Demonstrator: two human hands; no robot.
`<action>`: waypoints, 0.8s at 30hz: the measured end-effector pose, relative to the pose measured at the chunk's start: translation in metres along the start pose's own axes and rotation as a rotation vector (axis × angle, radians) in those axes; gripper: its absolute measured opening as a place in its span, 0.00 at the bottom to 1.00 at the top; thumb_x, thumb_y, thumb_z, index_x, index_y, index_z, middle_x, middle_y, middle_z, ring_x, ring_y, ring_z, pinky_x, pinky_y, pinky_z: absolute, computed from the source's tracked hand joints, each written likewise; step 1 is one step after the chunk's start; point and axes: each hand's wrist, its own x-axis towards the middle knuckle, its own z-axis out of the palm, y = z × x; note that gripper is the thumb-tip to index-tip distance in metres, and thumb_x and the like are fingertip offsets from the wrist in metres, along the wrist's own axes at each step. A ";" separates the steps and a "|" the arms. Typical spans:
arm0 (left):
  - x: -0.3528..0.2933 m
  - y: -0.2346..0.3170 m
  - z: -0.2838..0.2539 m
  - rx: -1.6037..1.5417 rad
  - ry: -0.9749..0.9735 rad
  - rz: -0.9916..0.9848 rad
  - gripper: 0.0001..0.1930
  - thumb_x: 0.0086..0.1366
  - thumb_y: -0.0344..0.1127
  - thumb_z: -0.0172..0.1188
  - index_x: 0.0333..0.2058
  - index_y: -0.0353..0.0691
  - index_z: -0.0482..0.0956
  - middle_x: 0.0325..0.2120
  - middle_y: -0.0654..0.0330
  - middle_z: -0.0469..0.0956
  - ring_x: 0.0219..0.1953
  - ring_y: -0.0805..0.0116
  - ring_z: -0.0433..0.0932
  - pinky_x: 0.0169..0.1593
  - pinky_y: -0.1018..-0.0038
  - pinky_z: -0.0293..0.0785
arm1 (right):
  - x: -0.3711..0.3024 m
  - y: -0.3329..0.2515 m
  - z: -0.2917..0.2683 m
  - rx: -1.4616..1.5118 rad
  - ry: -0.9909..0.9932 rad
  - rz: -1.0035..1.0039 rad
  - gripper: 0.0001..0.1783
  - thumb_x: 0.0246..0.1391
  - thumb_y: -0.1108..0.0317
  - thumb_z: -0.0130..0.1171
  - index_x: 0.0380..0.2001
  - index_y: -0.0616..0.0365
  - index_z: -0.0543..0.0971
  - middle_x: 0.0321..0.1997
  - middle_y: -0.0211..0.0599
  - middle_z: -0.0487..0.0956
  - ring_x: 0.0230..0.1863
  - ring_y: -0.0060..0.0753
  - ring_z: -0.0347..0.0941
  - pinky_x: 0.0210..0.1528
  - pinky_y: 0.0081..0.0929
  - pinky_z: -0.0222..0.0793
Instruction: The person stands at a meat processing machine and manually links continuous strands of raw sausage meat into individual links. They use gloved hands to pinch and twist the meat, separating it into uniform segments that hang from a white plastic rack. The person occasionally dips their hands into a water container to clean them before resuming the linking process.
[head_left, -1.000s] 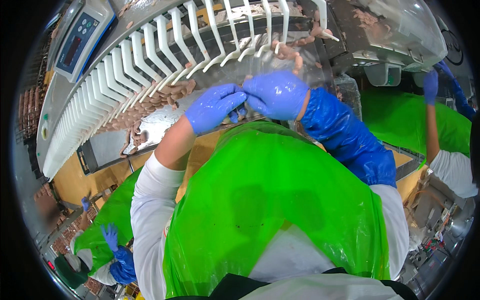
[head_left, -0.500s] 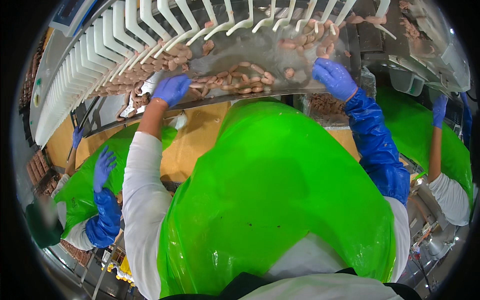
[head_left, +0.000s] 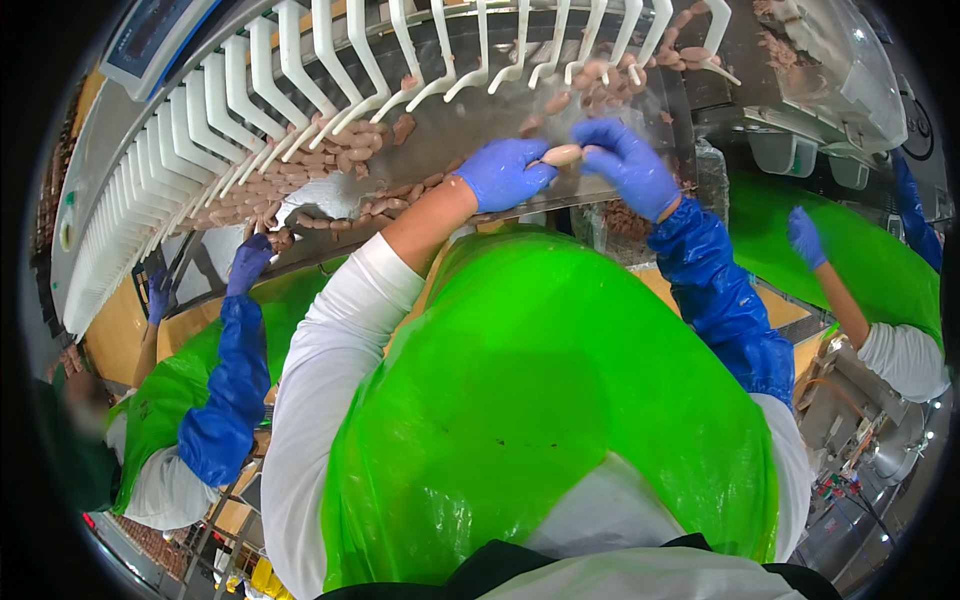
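Both my hands wear blue-purple gloves and meet over the front right part of the metal tray (head_left: 450, 128). My left hand (head_left: 506, 176) is closed around one end of a pale pink sausage link (head_left: 562, 155). At the link's other end, the bent fingers of my right hand (head_left: 628, 166) pinch it. A chain of links (head_left: 385, 207) lies along the tray's near edge, running left from beneath my left hand. More linked sausages (head_left: 607, 92) lie just beyond my right hand.
White angled hooks (head_left: 350, 85) hang in a row over the tray. Sausages (head_left: 290, 178) heap under them at left. A co-worker's gloved hand (head_left: 250, 264) reaches the tray's left end; another co-worker's hand (head_left: 805, 237) is at right. A bin of ground meat (head_left: 620, 222) sits below the tray.
My left hand has moved right and my right hand left, bringing them together at one link. The hooks have shifted left. The left co-worker's hand has come up to the tray.
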 end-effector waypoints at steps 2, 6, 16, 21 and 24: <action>0.006 -0.006 0.005 -0.048 0.005 0.073 0.12 0.68 0.40 0.51 0.37 0.38 0.76 0.24 0.60 0.79 0.19 0.71 0.76 0.22 0.70 0.72 | -0.003 0.010 0.002 -0.419 -0.063 -0.101 0.15 0.59 0.61 0.55 0.45 0.59 0.77 0.41 0.42 0.79 0.43 0.37 0.76 0.47 0.34 0.71; 0.008 0.001 0.001 0.152 -0.074 0.209 0.13 0.68 0.43 0.49 0.35 0.38 0.75 0.23 0.57 0.78 0.23 0.65 0.78 0.29 0.68 0.73 | 0.002 0.025 -0.006 -0.978 -0.099 -0.150 0.15 0.58 0.56 0.54 0.39 0.55 0.79 0.39 0.49 0.80 0.43 0.50 0.77 0.45 0.43 0.72; -0.007 -0.036 0.026 -0.393 -0.023 0.152 0.09 0.68 0.34 0.51 0.31 0.36 0.74 0.27 0.57 0.74 0.24 0.69 0.70 0.33 0.73 0.68 | 0.033 0.037 -0.006 -1.314 -0.005 -0.193 0.14 0.62 0.55 0.47 0.34 0.46 0.81 0.35 0.40 0.82 0.36 0.48 0.79 0.36 0.47 0.74; -0.009 -0.042 0.029 -0.396 0.239 0.412 0.07 0.65 0.30 0.54 0.31 0.32 0.74 0.39 0.57 0.74 0.31 0.72 0.72 0.38 0.76 0.69 | 0.045 0.039 -0.010 -1.380 -0.008 -0.175 0.12 0.59 0.58 0.51 0.37 0.50 0.79 0.37 0.42 0.81 0.37 0.49 0.79 0.38 0.46 0.75; -0.024 -0.020 0.022 -0.586 0.294 0.267 0.08 0.65 0.29 0.51 0.34 0.29 0.77 0.45 0.54 0.76 0.35 0.70 0.75 0.42 0.76 0.72 | 0.051 0.045 -0.028 -1.392 0.000 -0.030 0.13 0.60 0.60 0.48 0.39 0.50 0.81 0.42 0.44 0.80 0.39 0.50 0.79 0.41 0.47 0.75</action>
